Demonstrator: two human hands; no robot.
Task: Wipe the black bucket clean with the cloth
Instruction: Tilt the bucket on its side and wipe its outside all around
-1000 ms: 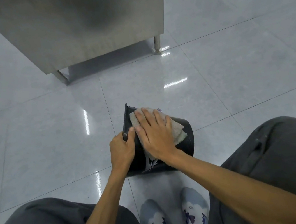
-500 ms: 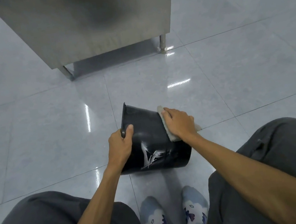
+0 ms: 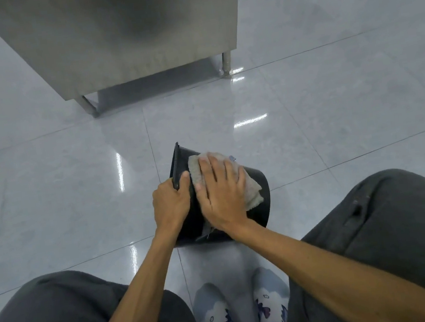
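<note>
The black bucket lies on its side on the tiled floor, rim to the left, between my knees. My left hand grips the rim, thumb on the outside. A grey cloth is spread over the bucket's upper side. My right hand lies flat on the cloth with fingers spread, pressing it against the bucket close to the rim. A white mark on the bucket's near side is mostly hidden by my right hand.
A stainless steel cabinet on short legs stands ahead on the glossy grey tile floor. My dark-trousered knees frame the bucket left and right, with my patterned socks just below it.
My right hand has slid the cloth from the bucket's far right side back to the left, onto the upper side near the rim. My left hand has kept its grip on the rim.
</note>
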